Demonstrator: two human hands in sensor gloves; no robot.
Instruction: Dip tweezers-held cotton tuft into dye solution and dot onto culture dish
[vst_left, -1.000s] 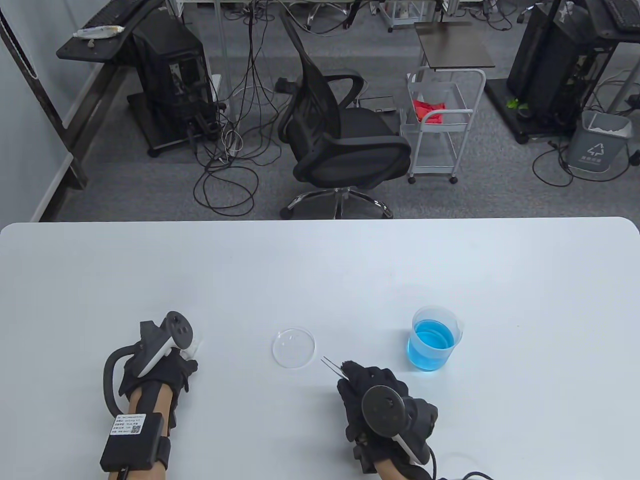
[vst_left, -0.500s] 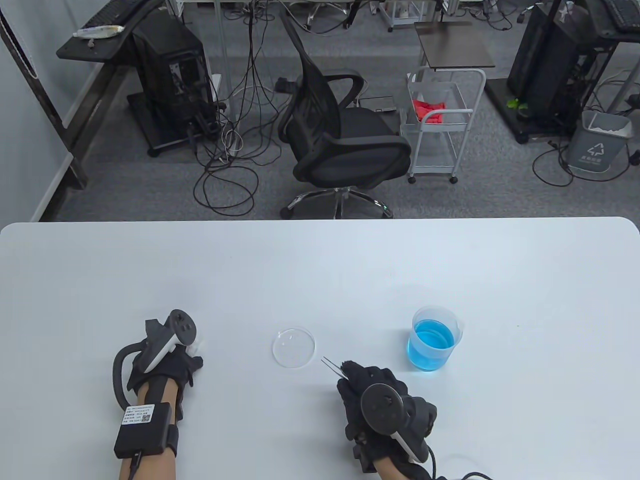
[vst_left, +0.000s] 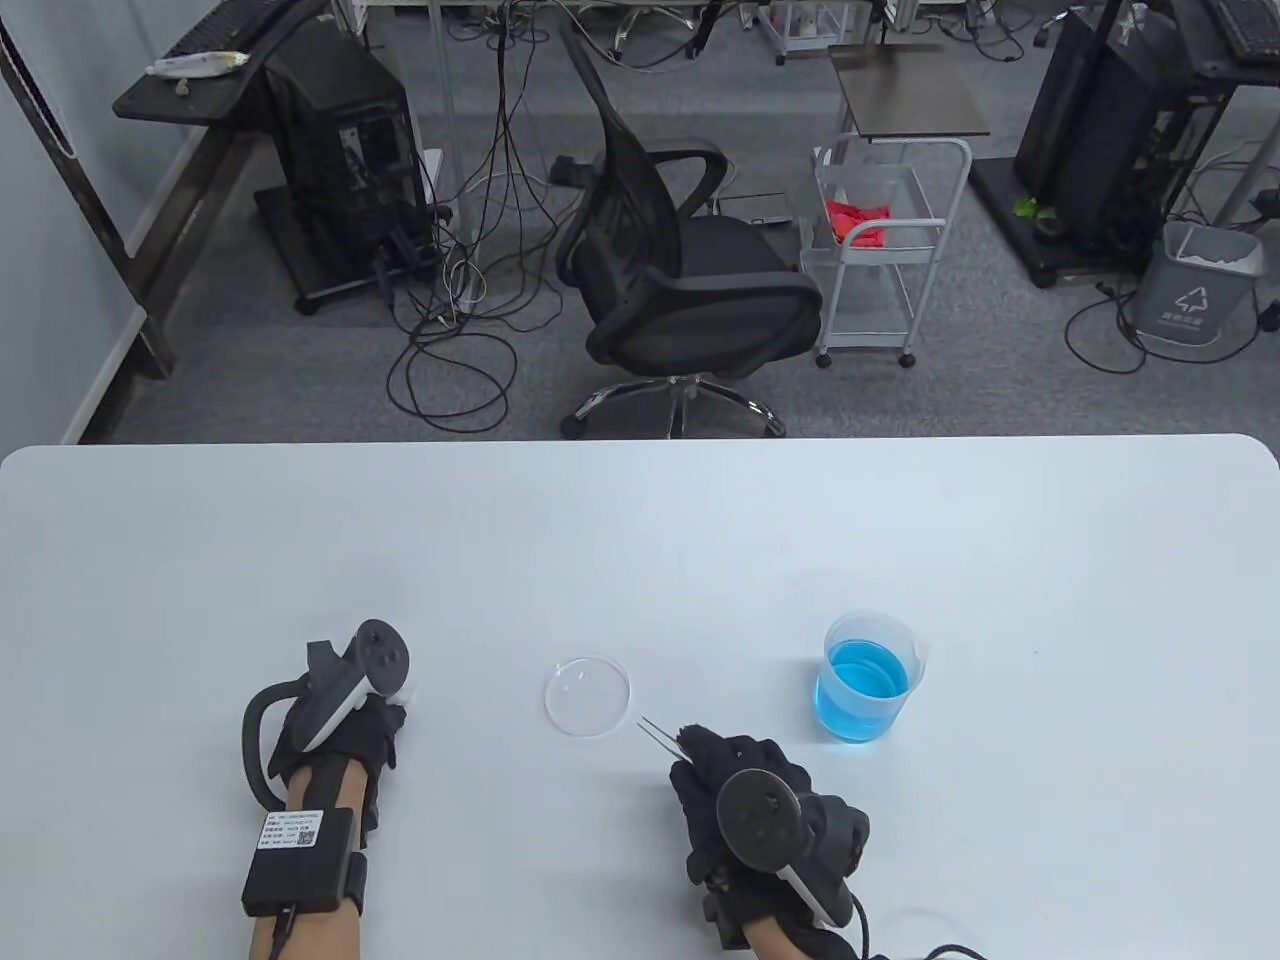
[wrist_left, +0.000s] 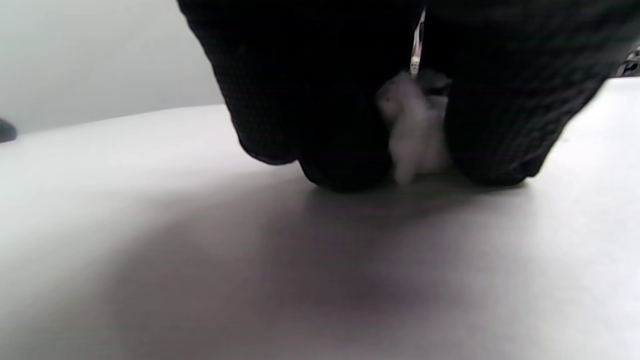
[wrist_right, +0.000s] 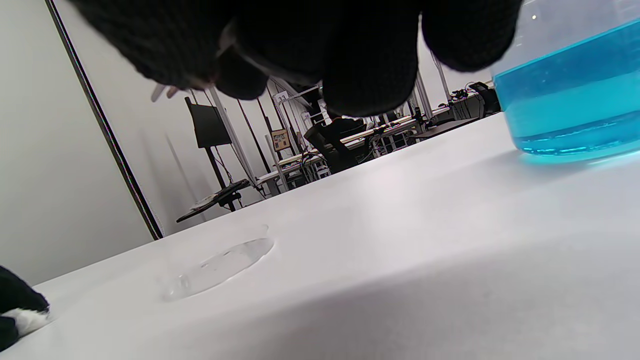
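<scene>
The right hand (vst_left: 745, 800) grips thin metal tweezers (vst_left: 660, 736), long axis slanting up-left, tips just beside the near rim of the clear culture dish (vst_left: 588, 696). The left hand (vst_left: 345, 725) pinches a fluffy white cotton tuft (wrist_left: 412, 127) against the worktop (vst_left: 640, 540). The beaker (vst_left: 868, 678) of blue dye stands right of the dish, with open worktop beyond toward the far edge.

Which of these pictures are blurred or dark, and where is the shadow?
Left wrist view: soft focus, the black fingers fill the top, the cotton tuft is fuzzy, a broad shadow lies on the table beneath. Right wrist view: fingers dark and near, the beaker sharp. Table view: even light, sharp.
</scene>
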